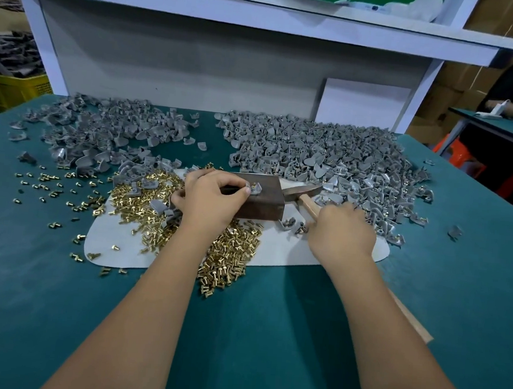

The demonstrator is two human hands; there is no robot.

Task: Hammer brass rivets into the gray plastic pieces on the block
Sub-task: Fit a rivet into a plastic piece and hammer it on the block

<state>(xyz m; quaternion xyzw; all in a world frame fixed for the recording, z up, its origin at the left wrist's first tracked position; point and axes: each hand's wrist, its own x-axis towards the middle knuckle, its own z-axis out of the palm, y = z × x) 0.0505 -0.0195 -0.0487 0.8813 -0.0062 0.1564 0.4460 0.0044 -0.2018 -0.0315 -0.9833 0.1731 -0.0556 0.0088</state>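
A counter [269, 333] covered in teal is seen, backed by a white-framed shelf unit [232, 17]. A pale gray mat [278, 251] is laid flat on it near the middle. Two heaps of gray plastic pieces are spread along the far side, one at the left [100, 130] and a larger one at the right [329, 151]. Brass rivets [144, 197] are piled on the mat's left part and scattered onto the teal beside it. A dark block [264, 201] is set on the mat.

Shiny brass rivets [159, 208], matt gray plastic pieces [329, 151], wooden-handled hammer [302, 195].
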